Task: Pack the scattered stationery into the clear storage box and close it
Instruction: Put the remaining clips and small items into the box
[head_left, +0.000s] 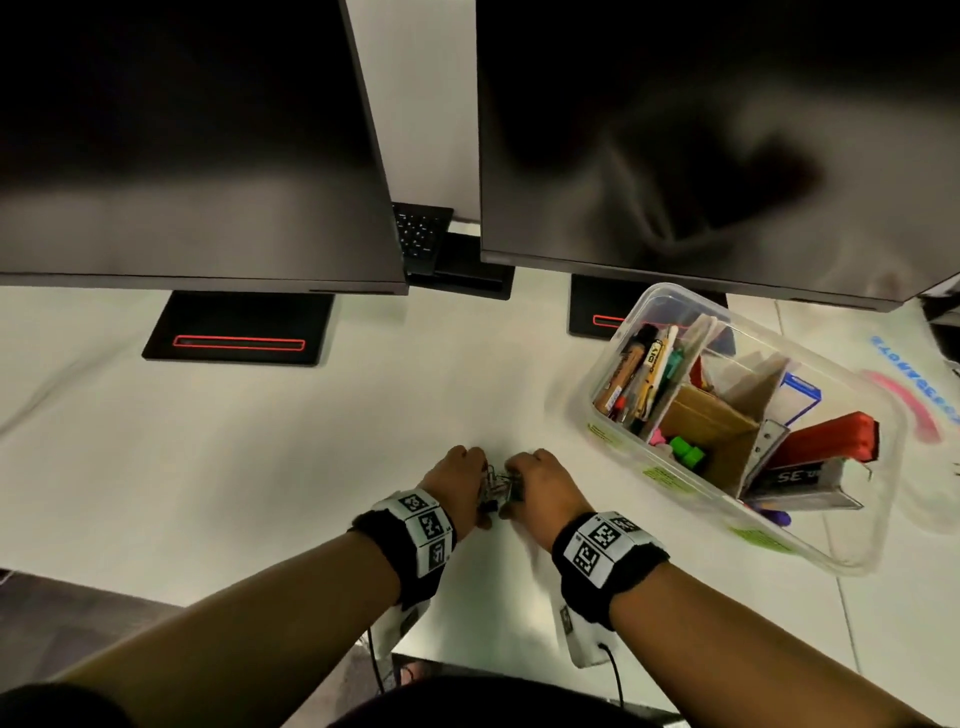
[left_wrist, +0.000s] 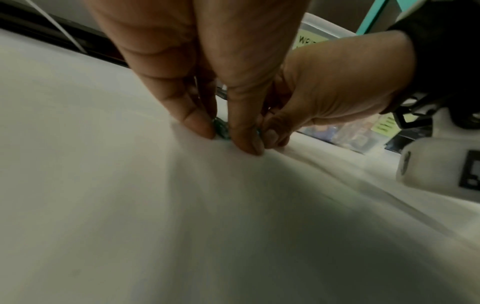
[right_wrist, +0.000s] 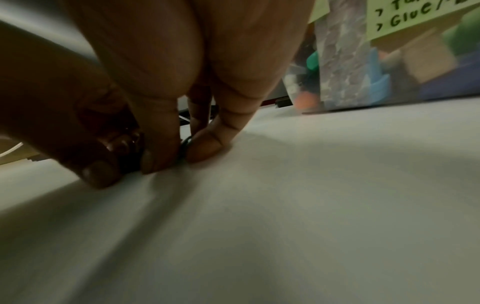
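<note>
Several small binder clips (head_left: 497, 488) lie in a heap at the middle of the white table (head_left: 260, 467). My left hand (head_left: 462, 483) and right hand (head_left: 540, 483) close in on the heap from either side, fingertips down on the table. In the left wrist view my left hand (left_wrist: 223, 139) pinches a green clip (left_wrist: 222, 129). In the right wrist view my right hand (right_wrist: 182, 158) pinches a dark clip (right_wrist: 185, 147). The clear storage box (head_left: 613, 364) stands open to the right. It holds pens, cardboard dividers, green blocks and a red stapler.
Two dark monitors (head_left: 197, 145) (head_left: 717, 135) on black stands (head_left: 239, 332) fill the back of the table, with a keyboard (head_left: 421, 234) between them. A pale sheet with pink and blue print (head_left: 914, 395) lies right of the box. The table's front edge (head_left: 104, 584) runs at lower left.
</note>
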